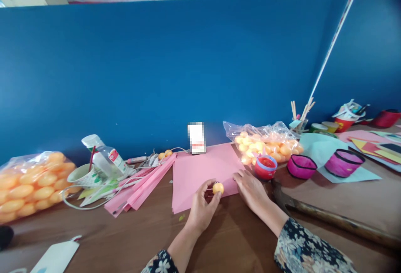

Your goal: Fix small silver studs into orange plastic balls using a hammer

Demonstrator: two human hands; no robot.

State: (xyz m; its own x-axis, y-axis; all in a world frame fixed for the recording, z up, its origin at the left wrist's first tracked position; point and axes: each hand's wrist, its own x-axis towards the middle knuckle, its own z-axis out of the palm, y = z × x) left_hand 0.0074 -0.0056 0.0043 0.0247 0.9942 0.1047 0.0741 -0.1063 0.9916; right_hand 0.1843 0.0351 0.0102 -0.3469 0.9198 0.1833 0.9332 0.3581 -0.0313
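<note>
My left hand (201, 206) pinches a small orange ball (218, 188) between thumb and fingers, at the near edge of a pink paper sheet (203, 168) on the brown table (238, 239). My right hand (250, 187) lies flat with its fingers spread on the pink sheet's right near corner, beside a red cup with a blue rim (265, 167).
A plastic bag of orange balls (266, 143) lies behind the red cup, and another bag (31, 185) sits far left. Pink paper strips (140, 185), a bottle (105, 156), two magenta cups (301, 166), coloured papers (376, 147) and a long wooden-handled tool (328, 218) lie around.
</note>
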